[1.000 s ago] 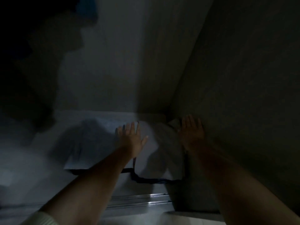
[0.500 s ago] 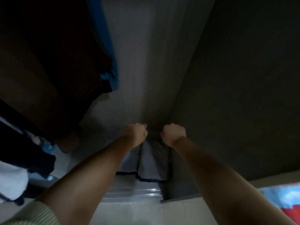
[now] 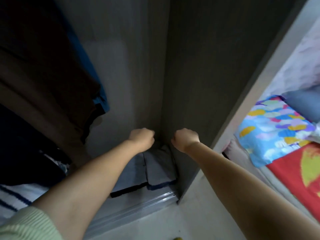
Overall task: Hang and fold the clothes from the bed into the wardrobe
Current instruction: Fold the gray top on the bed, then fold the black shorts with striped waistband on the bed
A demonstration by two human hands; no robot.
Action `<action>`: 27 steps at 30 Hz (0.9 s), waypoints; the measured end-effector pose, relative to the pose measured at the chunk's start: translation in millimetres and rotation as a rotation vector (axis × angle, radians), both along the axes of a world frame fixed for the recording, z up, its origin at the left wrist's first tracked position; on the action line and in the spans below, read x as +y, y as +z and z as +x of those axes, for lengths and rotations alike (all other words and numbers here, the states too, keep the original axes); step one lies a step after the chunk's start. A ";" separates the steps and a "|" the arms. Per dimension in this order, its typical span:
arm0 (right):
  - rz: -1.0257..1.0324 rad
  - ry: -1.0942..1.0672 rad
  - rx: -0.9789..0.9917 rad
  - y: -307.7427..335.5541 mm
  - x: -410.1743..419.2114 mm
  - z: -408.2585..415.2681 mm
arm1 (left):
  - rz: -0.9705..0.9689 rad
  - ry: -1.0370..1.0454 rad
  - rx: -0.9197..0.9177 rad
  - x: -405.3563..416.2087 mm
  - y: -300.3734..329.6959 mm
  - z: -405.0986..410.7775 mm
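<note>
Hanging brown garment (image 3: 43,80) crowds the wardrobe's left; bed (image 3: 285,135) lies right. Folded grey clothes (image 3: 155,167) run near-to-far on the wardrobe floor. Left hand (image 3: 141,138) and right hand (image 3: 185,138) curl their fingers; what they grip, I cannot tell.

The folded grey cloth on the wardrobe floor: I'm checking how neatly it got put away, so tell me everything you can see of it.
The folded grey cloth lies flat on the wardrobe floor, tucked into the right rear corner against the side panel. It looks like soft fabric with a dark navy edge along its front, and it seems to be in two overlapping layers or pieces. Both hands are curled into fists above its far end; whether they touch it cannot be told. The left forearm covers part of it.
</note>
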State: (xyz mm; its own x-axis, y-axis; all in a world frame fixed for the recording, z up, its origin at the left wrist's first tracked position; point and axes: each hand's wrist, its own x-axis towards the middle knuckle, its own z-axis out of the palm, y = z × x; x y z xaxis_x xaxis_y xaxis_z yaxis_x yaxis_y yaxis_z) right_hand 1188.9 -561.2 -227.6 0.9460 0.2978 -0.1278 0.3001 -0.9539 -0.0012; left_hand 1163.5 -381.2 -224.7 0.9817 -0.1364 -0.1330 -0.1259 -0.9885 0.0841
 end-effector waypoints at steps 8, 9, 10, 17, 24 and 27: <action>0.054 -0.306 0.032 0.0 -40.7 -138.5 | -0.057 -0.236 0.019 -24.2 10.6 -85.0; 0.050 -0.350 0.046 1.9 -52.0 -155.3 | -0.051 -0.290 0.029 -36.8 11.8 -93.7; 0.041 -0.390 0.060 4.7 -64.0 -169.7 | -0.037 -0.341 0.030 -50.7 12.6 -100.6; 0.014 -0.696 0.064 34.7 -192.4 -274.6 | 0.066 -0.807 -0.077 -207.2 22.5 -150.4; -0.037 -1.028 0.126 38.6 -370.4 -388.5 | 0.059 -1.143 -0.114 -407.7 31.0 -217.0; -0.060 -1.099 0.116 44.7 -443.0 -416.2 | 0.041 -1.201 -0.103 -485.1 41.6 -231.0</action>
